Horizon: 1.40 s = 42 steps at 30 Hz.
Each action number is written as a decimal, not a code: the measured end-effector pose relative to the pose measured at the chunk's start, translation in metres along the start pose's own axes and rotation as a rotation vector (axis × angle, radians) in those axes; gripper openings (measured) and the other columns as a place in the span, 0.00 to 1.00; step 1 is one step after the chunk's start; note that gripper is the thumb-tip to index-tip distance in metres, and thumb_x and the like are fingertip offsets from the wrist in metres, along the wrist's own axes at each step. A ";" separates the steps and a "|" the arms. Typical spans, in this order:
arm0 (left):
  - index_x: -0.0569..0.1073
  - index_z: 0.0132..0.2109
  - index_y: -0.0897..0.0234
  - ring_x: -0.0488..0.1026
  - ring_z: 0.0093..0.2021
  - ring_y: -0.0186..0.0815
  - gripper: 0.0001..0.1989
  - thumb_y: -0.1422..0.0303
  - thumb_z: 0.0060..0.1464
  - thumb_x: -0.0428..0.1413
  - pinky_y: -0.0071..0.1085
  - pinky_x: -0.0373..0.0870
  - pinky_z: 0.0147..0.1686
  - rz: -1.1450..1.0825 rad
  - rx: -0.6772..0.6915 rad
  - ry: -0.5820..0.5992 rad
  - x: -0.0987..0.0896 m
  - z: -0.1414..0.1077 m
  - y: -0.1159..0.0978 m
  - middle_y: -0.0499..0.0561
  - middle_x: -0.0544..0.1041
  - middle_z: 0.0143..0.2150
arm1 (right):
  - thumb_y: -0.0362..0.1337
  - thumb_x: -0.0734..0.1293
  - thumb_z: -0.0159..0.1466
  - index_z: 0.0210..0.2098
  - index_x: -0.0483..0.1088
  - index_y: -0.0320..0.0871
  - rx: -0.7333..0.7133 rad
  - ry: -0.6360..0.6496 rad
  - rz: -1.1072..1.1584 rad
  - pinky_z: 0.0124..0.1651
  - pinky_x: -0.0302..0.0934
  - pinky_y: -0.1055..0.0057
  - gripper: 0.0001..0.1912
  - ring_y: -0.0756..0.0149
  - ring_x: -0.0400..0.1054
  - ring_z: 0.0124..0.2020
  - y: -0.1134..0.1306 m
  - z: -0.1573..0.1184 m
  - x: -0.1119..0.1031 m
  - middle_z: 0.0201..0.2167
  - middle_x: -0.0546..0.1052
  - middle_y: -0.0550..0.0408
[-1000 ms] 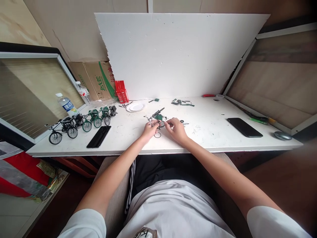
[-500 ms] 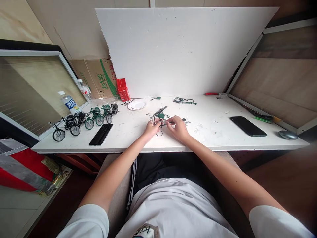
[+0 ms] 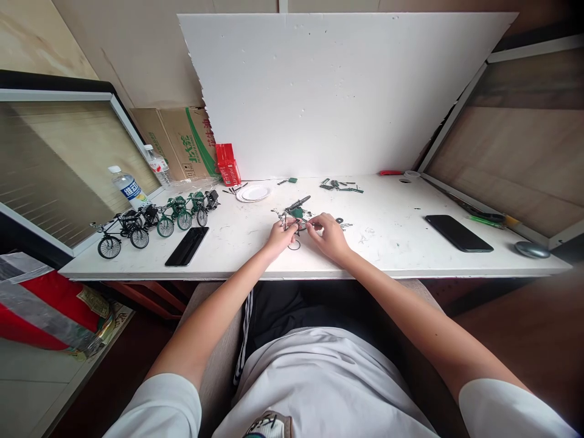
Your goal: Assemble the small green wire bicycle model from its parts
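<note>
Two hands: the left hand [image 3: 277,237] grips a small model bicycle [image 3: 280,215] between thumb and fingers; the right hand [image 3: 329,236] is pinched close beside it, but whether it holds a part, I cannot tell.
Model bicycle: nearer the person than the white plates [image 3: 254,193], and to their right.
Thin ring: flat on the white table [image 3: 365,258], nearer the person than the plates; it looks best left untouched by the wrists.
Green and black parts: loose, right of the plates.
Row of bicycles [image 3: 166,226]: upright, left of the plates.
Good grip: probably firm on the frame, light on the thin wheels, which look easy to bend.
Fingertip work: small, straight pressure, low over the table, seems safest.
</note>
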State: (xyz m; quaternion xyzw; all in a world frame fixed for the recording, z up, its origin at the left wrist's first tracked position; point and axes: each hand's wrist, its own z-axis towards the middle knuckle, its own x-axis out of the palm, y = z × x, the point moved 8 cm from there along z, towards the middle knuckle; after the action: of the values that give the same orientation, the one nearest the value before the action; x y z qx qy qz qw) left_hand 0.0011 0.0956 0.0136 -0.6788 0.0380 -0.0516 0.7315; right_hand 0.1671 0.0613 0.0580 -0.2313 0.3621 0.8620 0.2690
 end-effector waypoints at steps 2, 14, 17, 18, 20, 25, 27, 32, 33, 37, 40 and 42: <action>0.79 0.52 0.69 0.66 0.22 0.22 0.10 0.71 0.65 0.61 0.24 0.61 0.21 0.001 -0.004 -0.001 0.000 0.000 0.000 0.53 0.82 0.42 | 0.48 0.65 0.76 0.40 0.73 0.48 -0.001 -0.003 0.001 0.45 0.64 0.55 0.13 0.51 0.72 0.43 0.000 0.000 0.000 0.38 0.79 0.47; 0.80 0.52 0.70 0.67 0.22 0.23 0.10 0.71 0.65 0.61 0.25 0.63 0.22 0.044 0.025 0.029 0.002 0.003 0.004 0.54 0.82 0.42 | 0.45 0.66 0.75 0.39 0.72 0.49 0.005 0.031 -0.010 0.44 0.63 0.56 0.10 0.52 0.72 0.44 0.002 0.001 0.002 0.37 0.78 0.49; 0.79 0.53 0.70 0.68 0.22 0.23 0.11 0.71 0.65 0.60 0.25 0.63 0.23 0.051 0.022 0.029 0.002 0.004 0.007 0.53 0.81 0.40 | 0.45 0.66 0.75 0.39 0.72 0.49 0.009 0.041 -0.012 0.44 0.63 0.56 0.10 0.51 0.72 0.44 0.002 0.001 0.003 0.37 0.78 0.49; 0.79 0.53 0.70 0.68 0.22 0.23 0.11 0.71 0.65 0.60 0.25 0.63 0.23 0.053 0.021 0.028 0.002 0.004 0.007 0.53 0.81 0.40 | 0.46 0.66 0.75 0.39 0.72 0.49 0.009 0.045 -0.014 0.44 0.63 0.56 0.10 0.51 0.72 0.45 0.003 0.001 0.003 0.37 0.79 0.49; 0.79 0.53 0.69 0.68 0.22 0.23 0.11 0.72 0.65 0.60 0.25 0.63 0.23 0.053 0.022 0.024 0.002 0.004 0.006 0.54 0.82 0.42 | 0.46 0.65 0.75 0.39 0.72 0.49 0.009 0.051 -0.019 0.45 0.63 0.56 0.10 0.51 0.72 0.46 0.003 0.001 0.003 0.38 0.79 0.48; 0.80 0.51 0.69 0.68 0.22 0.23 0.10 0.72 0.64 0.60 0.26 0.63 0.23 0.058 0.038 0.040 0.003 0.003 0.005 0.55 0.82 0.46 | 0.45 0.65 0.75 0.39 0.72 0.49 0.006 0.061 -0.023 0.46 0.64 0.56 0.10 0.50 0.73 0.47 0.004 0.000 0.004 0.40 0.80 0.48; 0.79 0.51 0.69 0.68 0.22 0.23 0.10 0.72 0.64 0.60 0.26 0.63 0.23 0.057 0.040 0.042 0.003 0.003 0.005 0.54 0.82 0.44 | 0.45 0.65 0.75 0.39 0.72 0.49 0.004 0.071 -0.023 0.46 0.64 0.55 0.10 0.50 0.73 0.47 0.004 0.000 0.005 0.40 0.80 0.47; 0.79 0.49 0.68 0.68 0.22 0.23 0.09 0.70 0.62 0.63 0.25 0.64 0.23 0.047 0.053 0.048 0.004 0.003 0.006 0.52 0.81 0.40 | 0.46 0.65 0.75 0.39 0.73 0.49 0.003 0.093 -0.012 0.46 0.66 0.54 0.11 0.49 0.72 0.48 0.004 0.000 0.006 0.41 0.80 0.46; 0.79 0.49 0.68 0.68 0.22 0.23 0.09 0.71 0.62 0.62 0.25 0.64 0.24 0.048 0.060 0.054 0.005 0.004 0.006 0.52 0.81 0.40 | 0.46 0.65 0.75 0.39 0.73 0.49 0.002 0.093 -0.010 0.46 0.66 0.54 0.11 0.49 0.72 0.47 0.004 0.000 0.006 0.40 0.80 0.46; 0.80 0.47 0.68 0.66 0.21 0.22 0.08 0.71 0.61 0.62 0.25 0.64 0.24 0.063 0.075 0.084 0.007 0.005 0.007 0.52 0.82 0.41 | 0.44 0.65 0.74 0.39 0.72 0.49 -0.008 0.090 -0.011 0.46 0.66 0.54 0.09 0.49 0.73 0.47 0.005 0.000 0.006 0.40 0.80 0.47; 0.80 0.48 0.68 0.67 0.21 0.22 0.09 0.71 0.61 0.63 0.26 0.64 0.24 0.081 0.078 0.078 0.006 0.006 0.010 0.51 0.81 0.40 | 0.43 0.65 0.74 0.39 0.72 0.48 -0.012 0.098 -0.010 0.45 0.65 0.55 0.08 0.49 0.73 0.47 0.005 0.000 0.007 0.40 0.80 0.47; 0.80 0.48 0.67 0.67 0.22 0.23 0.09 0.71 0.61 0.63 0.25 0.64 0.24 0.087 0.085 0.077 0.006 0.006 0.011 0.51 0.81 0.40 | 0.43 0.65 0.74 0.39 0.72 0.48 -0.010 0.105 -0.015 0.44 0.65 0.55 0.09 0.49 0.72 0.46 0.005 0.000 0.008 0.40 0.79 0.47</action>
State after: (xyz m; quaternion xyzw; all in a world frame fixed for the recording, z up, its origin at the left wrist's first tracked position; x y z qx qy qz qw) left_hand 0.0079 0.1021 0.0033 -0.6424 0.0935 -0.0474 0.7592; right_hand 0.1581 0.0606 0.0554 -0.2803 0.3697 0.8484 0.2551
